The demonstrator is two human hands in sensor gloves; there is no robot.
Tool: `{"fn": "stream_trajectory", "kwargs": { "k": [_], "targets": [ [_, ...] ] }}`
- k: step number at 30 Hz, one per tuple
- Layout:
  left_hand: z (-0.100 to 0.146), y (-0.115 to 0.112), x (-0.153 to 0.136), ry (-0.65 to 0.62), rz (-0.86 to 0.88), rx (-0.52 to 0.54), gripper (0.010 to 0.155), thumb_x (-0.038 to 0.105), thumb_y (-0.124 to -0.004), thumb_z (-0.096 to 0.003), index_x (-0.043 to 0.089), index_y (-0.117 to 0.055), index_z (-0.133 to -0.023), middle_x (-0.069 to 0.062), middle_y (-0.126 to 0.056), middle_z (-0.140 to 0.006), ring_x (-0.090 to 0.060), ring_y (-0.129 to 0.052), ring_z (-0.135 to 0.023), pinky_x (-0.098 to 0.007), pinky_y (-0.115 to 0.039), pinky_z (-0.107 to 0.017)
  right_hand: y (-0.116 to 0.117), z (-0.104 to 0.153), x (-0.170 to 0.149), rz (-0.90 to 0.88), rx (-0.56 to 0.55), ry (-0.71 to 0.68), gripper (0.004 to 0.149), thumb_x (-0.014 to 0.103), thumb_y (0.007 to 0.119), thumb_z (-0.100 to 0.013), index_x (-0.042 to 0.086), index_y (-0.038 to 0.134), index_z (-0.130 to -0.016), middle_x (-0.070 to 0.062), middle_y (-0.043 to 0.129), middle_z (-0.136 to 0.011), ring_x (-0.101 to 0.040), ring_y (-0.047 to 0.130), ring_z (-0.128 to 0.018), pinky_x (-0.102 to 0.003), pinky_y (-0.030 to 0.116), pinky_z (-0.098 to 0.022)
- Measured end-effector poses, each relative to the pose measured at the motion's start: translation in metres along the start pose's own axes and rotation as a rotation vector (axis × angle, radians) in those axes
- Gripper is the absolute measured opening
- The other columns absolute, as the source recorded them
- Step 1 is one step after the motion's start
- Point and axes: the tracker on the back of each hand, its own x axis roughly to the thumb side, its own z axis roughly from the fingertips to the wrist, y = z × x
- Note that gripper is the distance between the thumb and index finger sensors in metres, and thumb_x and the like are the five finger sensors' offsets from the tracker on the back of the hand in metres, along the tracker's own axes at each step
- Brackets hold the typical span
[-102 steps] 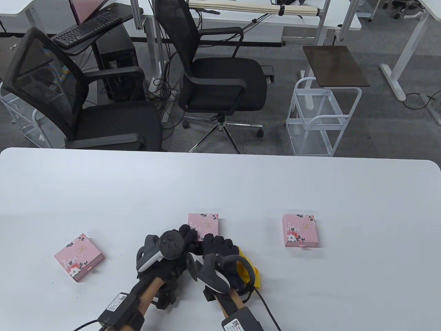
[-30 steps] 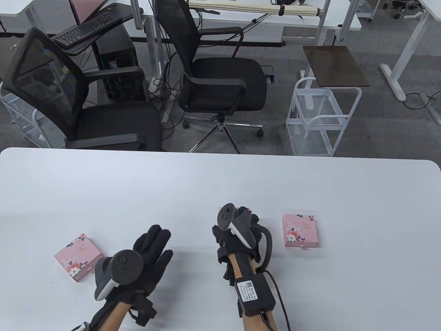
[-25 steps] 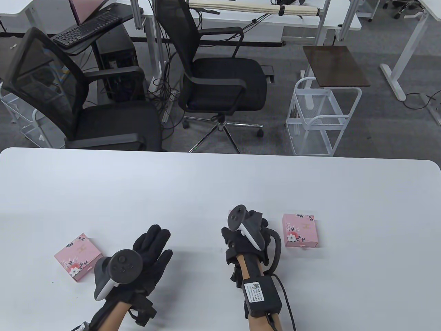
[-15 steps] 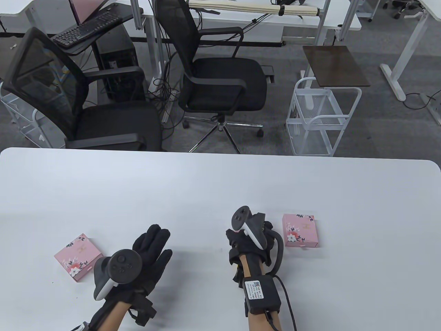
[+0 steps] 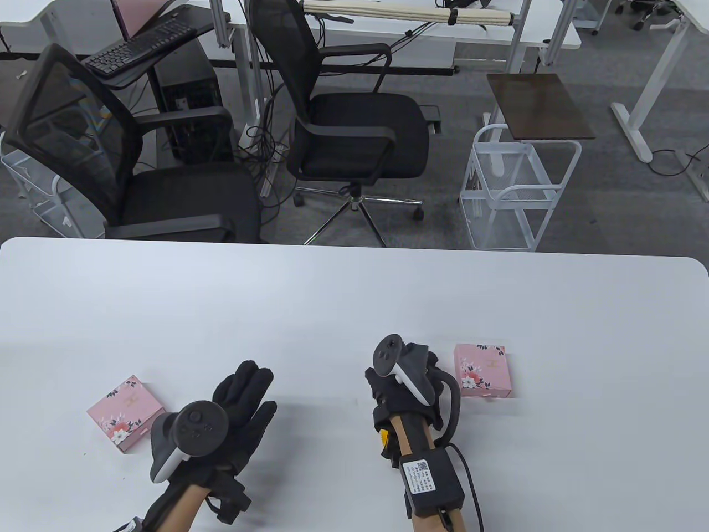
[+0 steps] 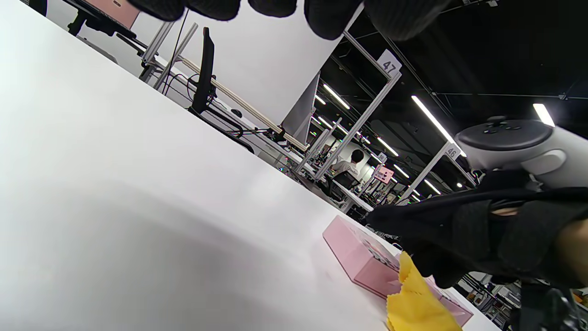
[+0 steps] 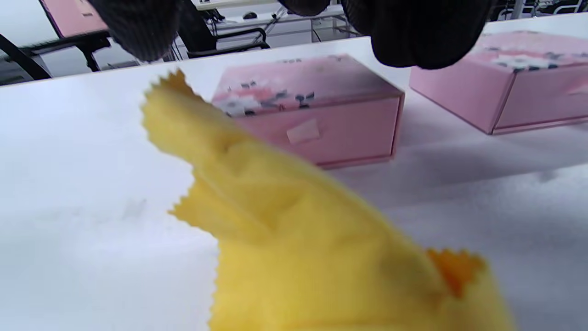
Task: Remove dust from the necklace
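No necklace shows in any view. My right hand (image 5: 412, 382) grips a yellow cloth (image 7: 298, 248), which trails under the wrist (image 5: 383, 438) and shows in the left wrist view (image 6: 415, 305). A closed pink floral box (image 7: 308, 103) lies just ahead of my right fingers (image 7: 413, 32); in the table view the hand hides it. A second pink box (image 5: 482, 370) lies right beside it, also seen in the right wrist view (image 7: 505, 82). My left hand (image 5: 249, 390) rests open and flat on the white table (image 5: 354, 299), holding nothing.
A third pink box (image 5: 126, 413) lies left of my left hand. Two black office chairs (image 5: 354, 127) and a white wire cart (image 5: 515, 188) stand beyond the table's far edge.
Both hands were together at the middle box 3.4 s ago. My left hand has since drawn back left and lies still. My right hand has slid right towards the right box, carrying the cloth.
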Motion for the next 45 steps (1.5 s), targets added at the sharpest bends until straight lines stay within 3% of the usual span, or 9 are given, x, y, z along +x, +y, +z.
{"fn": "stream_trajectory", "kwargs": {
  "k": [6, 11, 17, 21, 23, 28, 33, 38, 45],
  "targets": [
    [-0.001, 0.003, -0.005, 0.022, 0.008, 0.013, 0.061, 0.050, -0.059, -0.0635, 0.027, -0.044, -0.118, -0.006, -0.031, -0.127, -0.043, -0.035, -0.109, -0.062, -0.044, -0.077, -0.018, 0.043, -0.013, -0.062, -0.126, -0.128, 0.082, 0.051, 0.066, -0.067, -0.008, 0.034, -0.115, -0.046, 0.037, -0.112, -0.067, 0.058, -0.091, -0.067, 0.060, -0.067],
    [-0.001, 0.014, -0.020, 0.100, 0.005, 0.066, 0.061, 0.050, -0.060, -0.0634, 0.027, -0.046, -0.118, -0.007, -0.033, -0.127, -0.043, -0.035, -0.109, -0.062, -0.044, -0.077, -0.015, 0.085, -0.026, -0.144, -0.205, -0.224, 0.080, 0.050, 0.066, -0.068, -0.007, 0.038, -0.115, -0.044, 0.041, -0.112, -0.066, 0.061, -0.090, -0.066, 0.061, -0.066],
    [0.009, 0.044, -0.051, 0.336, -0.064, 0.234, 0.065, 0.055, -0.063, -0.0625, 0.024, -0.049, -0.118, -0.012, -0.037, -0.126, -0.044, -0.037, -0.108, -0.062, -0.046, -0.077, 0.009, 0.106, -0.039, -0.210, -0.303, -0.278, 0.074, 0.049, 0.067, -0.068, -0.005, 0.045, -0.114, -0.041, 0.049, -0.111, -0.063, 0.066, -0.088, -0.064, 0.064, -0.065],
    [0.014, 0.058, -0.078, 0.514, -0.116, 0.251, 0.071, 0.059, -0.065, -0.0618, 0.023, -0.044, -0.120, -0.015, -0.032, -0.126, -0.046, -0.033, -0.108, -0.063, -0.043, -0.077, 0.013, 0.109, -0.039, -0.178, -0.313, -0.300, 0.072, 0.048, 0.067, -0.067, -0.004, 0.048, -0.114, -0.039, 0.051, -0.111, -0.062, 0.067, -0.088, -0.063, 0.065, -0.065],
    [0.015, 0.062, -0.092, 0.608, -0.134, 0.227, 0.076, 0.062, -0.065, -0.0613, 0.022, -0.040, -0.121, -0.019, -0.028, -0.126, -0.048, -0.028, -0.108, -0.064, -0.040, -0.077, 0.014, 0.111, -0.037, -0.165, -0.330, -0.311, 0.071, 0.048, 0.067, -0.067, -0.003, 0.048, -0.114, -0.039, 0.051, -0.111, -0.061, 0.067, -0.088, -0.063, 0.065, -0.064],
    [0.012, 0.061, -0.122, 0.856, -0.217, 0.048, 0.094, 0.071, -0.056, -0.0592, 0.013, -0.016, -0.121, -0.033, 0.000, -0.119, -0.058, -0.012, -0.103, -0.068, -0.030, -0.077, 0.015, 0.113, -0.035, -0.130, -0.344, -0.319, 0.072, 0.048, 0.067, -0.067, -0.002, 0.047, -0.114, -0.039, 0.050, -0.112, -0.062, 0.065, -0.089, -0.063, 0.064, -0.065],
    [0.001, 0.050, -0.140, 0.979, -0.355, -0.101, 0.101, 0.075, -0.054, -0.0571, 0.008, -0.008, -0.118, -0.042, 0.004, -0.113, -0.071, -0.018, -0.096, -0.073, -0.036, -0.074, 0.020, 0.110, -0.037, -0.153, -0.299, -0.306, 0.073, 0.049, 0.066, -0.067, -0.003, 0.045, -0.115, -0.040, 0.046, -0.112, -0.063, 0.062, -0.090, -0.064, 0.062, -0.065],
    [0.001, 0.044, -0.152, 1.024, -0.273, -0.146, 0.101, 0.074, -0.052, -0.0592, 0.006, -0.005, -0.117, -0.047, 0.001, -0.111, -0.074, -0.028, -0.094, -0.073, -0.043, -0.071, 0.022, 0.107, -0.038, -0.089, -0.326, -0.289, 0.072, 0.048, 0.066, -0.067, -0.002, 0.046, -0.114, -0.040, 0.046, -0.112, -0.062, 0.062, -0.090, -0.064, 0.063, -0.066],
    [0.000, 0.046, -0.148, 1.005, -0.233, -0.189, 0.095, 0.066, -0.064, -0.0645, 0.012, -0.006, -0.117, -0.047, 0.001, -0.110, -0.071, -0.039, -0.094, -0.071, -0.052, -0.070, 0.023, 0.107, -0.038, -0.111, -0.311, -0.281, 0.071, 0.048, 0.066, -0.067, -0.001, 0.047, -0.114, -0.039, 0.047, -0.112, -0.062, 0.063, -0.090, -0.064, 0.063, -0.065]
  ]
}}
